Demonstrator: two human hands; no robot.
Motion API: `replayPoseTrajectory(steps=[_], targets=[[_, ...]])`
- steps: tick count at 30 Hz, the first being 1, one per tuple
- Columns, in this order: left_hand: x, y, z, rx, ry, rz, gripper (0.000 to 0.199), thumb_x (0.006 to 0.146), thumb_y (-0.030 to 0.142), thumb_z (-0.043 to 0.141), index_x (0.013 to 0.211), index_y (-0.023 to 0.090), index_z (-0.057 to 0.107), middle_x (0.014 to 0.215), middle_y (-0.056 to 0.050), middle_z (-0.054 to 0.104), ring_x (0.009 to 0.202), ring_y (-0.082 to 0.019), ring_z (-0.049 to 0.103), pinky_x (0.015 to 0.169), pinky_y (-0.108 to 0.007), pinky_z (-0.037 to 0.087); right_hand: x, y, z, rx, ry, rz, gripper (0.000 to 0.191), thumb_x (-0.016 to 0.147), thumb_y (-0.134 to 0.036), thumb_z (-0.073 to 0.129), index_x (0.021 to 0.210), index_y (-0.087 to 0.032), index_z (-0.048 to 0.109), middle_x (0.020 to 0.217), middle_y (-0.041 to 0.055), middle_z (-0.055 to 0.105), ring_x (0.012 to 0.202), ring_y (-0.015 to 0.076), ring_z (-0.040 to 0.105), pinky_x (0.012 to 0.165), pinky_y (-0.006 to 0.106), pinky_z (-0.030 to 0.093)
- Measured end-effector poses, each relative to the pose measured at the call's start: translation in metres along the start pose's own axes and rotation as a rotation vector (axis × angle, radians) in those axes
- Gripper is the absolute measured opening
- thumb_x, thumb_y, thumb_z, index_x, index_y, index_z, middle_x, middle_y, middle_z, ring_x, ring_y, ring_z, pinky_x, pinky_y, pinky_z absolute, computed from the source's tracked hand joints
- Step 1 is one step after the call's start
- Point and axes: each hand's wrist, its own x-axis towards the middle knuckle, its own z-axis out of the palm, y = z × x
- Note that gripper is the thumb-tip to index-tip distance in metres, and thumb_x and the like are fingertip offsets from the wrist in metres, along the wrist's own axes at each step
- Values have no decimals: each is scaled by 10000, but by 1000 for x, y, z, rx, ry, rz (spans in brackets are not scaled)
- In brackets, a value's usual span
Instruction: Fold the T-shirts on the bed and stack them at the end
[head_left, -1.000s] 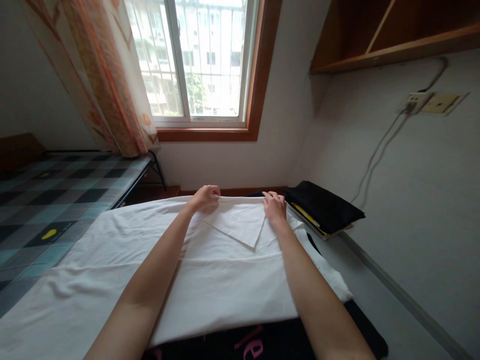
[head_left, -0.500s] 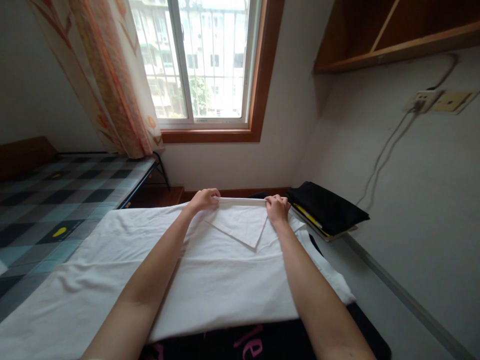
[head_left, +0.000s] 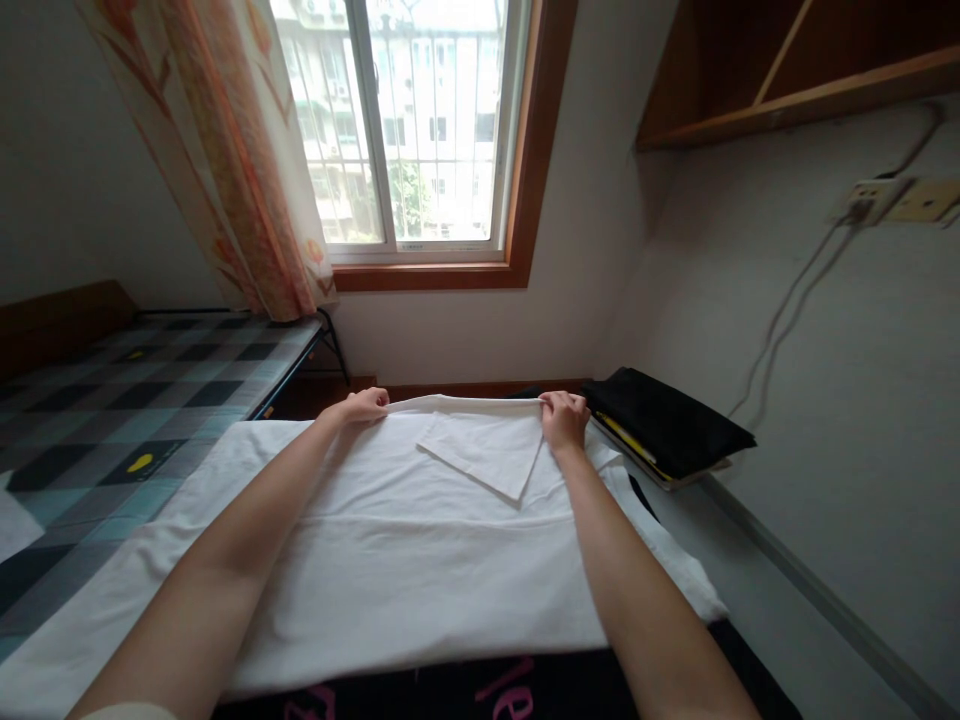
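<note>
A white T-shirt point(head_left: 420, 580) lies spread out in front of me, its collar and hem areas to the sides. A folded-over sleeve point(head_left: 487, 450) rests on it as a slanted flap near the far edge. My left hand point(head_left: 367, 404) pinches the far folded edge, left of the flap. At the flap's right end, my right hand point(head_left: 565, 415) grips the same edge. Between the two hands the edge is slightly raised and fairly straight. Under the shirt shows a black surface with pink lettering point(head_left: 510, 685).
To the right of the shirt lies a black folded item on a stack point(head_left: 671, 425) with a yellow edge. A bed with a checked cover point(head_left: 187, 380) stands at left. Ahead are a curtain point(head_left: 262, 200) and a window point(head_left: 442, 130). A shelf point(head_left: 795, 110) and a plugged-in cable point(head_left: 780, 315) are at right.
My left hand has slid left along the shirt's far edge, widening the gap between my hands. My right hand keeps its hold at the same spot. The view has shifted slightly.
</note>
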Motion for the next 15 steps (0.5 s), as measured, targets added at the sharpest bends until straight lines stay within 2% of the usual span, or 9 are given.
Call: replayPoseTrajectory(steps=[7,15], targets=[[-14,-36,-20,33,-87,-75,149,598,303,507,618,177,584,630,1,613,734,-226,598,927,-438,357,0,2,0,-2,4,5,202,873,-200,515,911,-191,713,1007,107,696,1018,280,438,849,391,287],[-41,-87,-37,106,3,-108,173,573,287,545,707,189,592,711,-20,640,780,-247,589,842,-379,358,-1,3,0,18,21,-1,223,864,-197,500,913,-191,718,998,112,698,999,283,434,830,392,291]])
